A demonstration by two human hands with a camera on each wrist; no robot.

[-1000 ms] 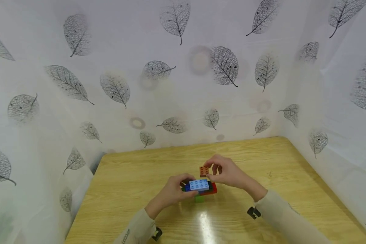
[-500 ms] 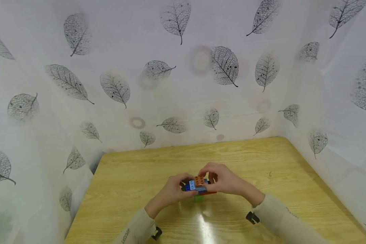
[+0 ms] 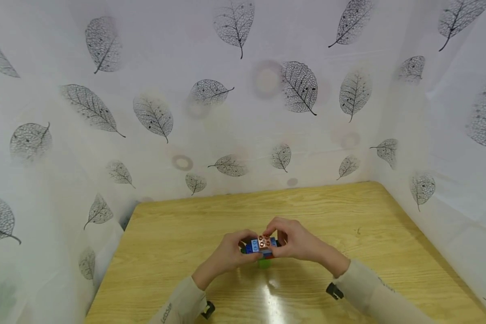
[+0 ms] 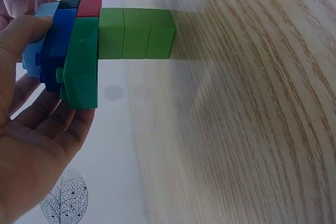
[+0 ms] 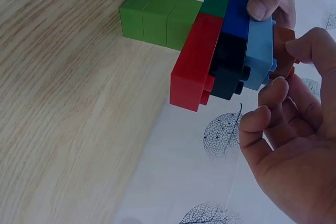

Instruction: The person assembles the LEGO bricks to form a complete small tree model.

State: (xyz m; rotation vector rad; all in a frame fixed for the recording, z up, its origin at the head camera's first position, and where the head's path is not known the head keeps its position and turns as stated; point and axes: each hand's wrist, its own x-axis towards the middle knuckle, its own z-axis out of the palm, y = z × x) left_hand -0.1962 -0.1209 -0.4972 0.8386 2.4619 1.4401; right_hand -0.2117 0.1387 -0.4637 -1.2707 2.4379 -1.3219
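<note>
A tower of toy building bricks stands on the table, its stem a column of light green bricks (image 4: 136, 32). Above that, a green brick (image 4: 81, 72) and a red brick (image 5: 194, 61) lie end to end. The layer over them pairs a blue brick (image 4: 62, 35) with a very dark brick (image 5: 228, 59), and a light blue brick (image 5: 258, 51) spans the top. My left hand (image 3: 228, 252) grips the upper layers from the left, thumb on the near side. With thumb and fingertips my right hand (image 3: 297, 240) pinches an orange-brown brick (image 5: 283, 51) at the light blue brick's studs.
The wood-grain table (image 3: 178, 225) extends around the tower. Behind and beside it hangs a pale curtain (image 3: 243, 130) printed with skeleton leaves. Both sleeves carry a dark strap piece near the cuff.
My right hand has brought the orange-brown brick left and down from behind the tower onto the light blue brick's top. The left hand has kept its hold in place.
</note>
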